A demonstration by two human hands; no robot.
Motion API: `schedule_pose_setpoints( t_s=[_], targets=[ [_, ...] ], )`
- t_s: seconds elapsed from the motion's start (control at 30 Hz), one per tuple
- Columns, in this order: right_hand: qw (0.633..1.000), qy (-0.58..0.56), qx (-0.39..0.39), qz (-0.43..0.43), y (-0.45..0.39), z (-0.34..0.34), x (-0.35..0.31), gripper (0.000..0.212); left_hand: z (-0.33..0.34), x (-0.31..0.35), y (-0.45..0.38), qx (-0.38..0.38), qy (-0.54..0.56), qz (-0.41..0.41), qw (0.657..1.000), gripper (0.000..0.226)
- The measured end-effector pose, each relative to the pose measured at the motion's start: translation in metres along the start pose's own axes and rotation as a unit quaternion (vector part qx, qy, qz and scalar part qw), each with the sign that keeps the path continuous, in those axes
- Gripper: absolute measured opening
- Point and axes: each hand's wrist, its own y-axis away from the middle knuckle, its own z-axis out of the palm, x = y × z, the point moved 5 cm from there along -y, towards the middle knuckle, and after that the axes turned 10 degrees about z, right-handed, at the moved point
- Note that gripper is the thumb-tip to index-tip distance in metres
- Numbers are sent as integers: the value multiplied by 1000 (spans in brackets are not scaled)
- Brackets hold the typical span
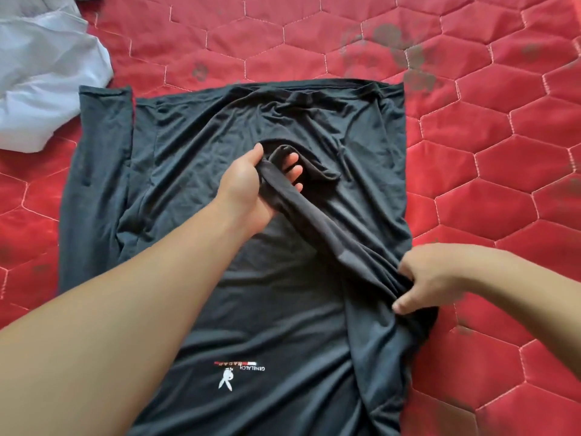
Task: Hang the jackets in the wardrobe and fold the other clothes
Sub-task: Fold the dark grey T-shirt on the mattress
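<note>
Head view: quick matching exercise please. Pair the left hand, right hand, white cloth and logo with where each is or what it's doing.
Things:
1. left hand
2. right hand
3. white cloth
4. logo

States:
A. printed near the shirt's bottom edge of view
B. grips the sleeve end at mid-shirt
C. lies on the quilt, top left
D. pinches fabric at the shirt's right edge

Pairs: 1-B, 2-D, 3-C, 4-A

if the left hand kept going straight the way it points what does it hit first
Likely more of the black shirt: the left hand, gripping the folded sleeve, points up-right toward the shirt's far hem, then red mattress. Depth is unclear.
</note>
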Motion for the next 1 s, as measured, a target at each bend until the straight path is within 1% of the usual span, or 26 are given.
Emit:
schedule_pose_setpoints(
  t_s=[0.03,0.1,0.13,0.17,0.2,0.23,0.27,0.3,0.33,0.37,0.4,0.43,0.47,0.5,0.53,0.57,0.63,0.67,0.7,0.73,0.8,0.83,0.93,0.97,1.0],
  targets=[
    [1000,-20,2,-7,4,-10,-6,52,3,4,3,-26,5,-4,1000,41],
    [994,-98,21,-46,11,-33,-19,52,8,9,8,-69,21,-4,997,38],
    [980,-179,30,-77,12,-47,-27,50,10,9,11,-85,31,-7,996,35],
    [940,-319,37,-114,13,-62,-35,45,13,10,15,-102,43,-12,994,33],
    [861,-490,8,-132,11,-74,-38,36,15,9,17,-113,50,-17,992,32],
    [760,-632,-59,-140,8,-84,-43,33,18,9,20,-122,53,-21,991,32],
    [666,-720,-124,-147,4,-90,-49,37,19,8,24,-132,47,-27,990,33],
    [594,-770,-167,-163,1,-97,-54,36,19,6,28,-140,36,-36,989,35],
    [550,-797,-173,-178,-3,-106,-57,27,20,4,31,-153,27,-43,987,37],
    [522,-821,-148,-180,-7,-115,-57,18,19,3,33,-160,22,-49,986,38],
    [503,-841,-102,-173,-11,-124,-55,14,18,1,35,-160,14,-47,986,38],
    [498,-849,-42,-173,-12,-135,-52,12,14,1,33,-144,-4,-34,989,37],
    [502,-846,20,-177,-11,-145,-48,11,9,1,31,-115,-37,-8,993,34],
    [515,-833,73,-189,-8,-153,-46,11,3,3,29,-84,-82,28,993,30],
    [540,-806,121,-210,-2,-160,-45,11,-4,4,28,-63,-110,62,990,27],
    [570,-771,162,-233,3,-164,-44,11,-8,6,28,-60,-132,88,985,25],
    [621,-700,222,-273,22,-171,-47,15,-5,15,32,-120,-137,116,976,14],
    [640,-677,228,-283,29,-172,-51,17,-1,19,35,-147,-146,115,971,27],
    [653,-663,224,-288,35,-173,-54,17,3,21,35,-167,-168,111,965,46],
    [662,-655,216,-292,39,-173,-58,17,8,24,37,-184,-173,108,961,53],
    [673,-656,188,-284,41,-168,-58,17,16,31,45,-198,-142,90,966,40],
    [672,-665,164,-284,40,-166,-57,17,17,33,47,-199,-124,82,969,35],
    [652,-691,85,-300,41,-157,-55,24,14,36,50,-208,-69,87,972,35],
    [644,-698,74,-304,42,-156,-54,25,12,37,48,-200,-54,96,973,32],
    [634,-706,69,-307,42,-156,-52,24,9,39,46,-176,-46,106,978,26]
  ],
)
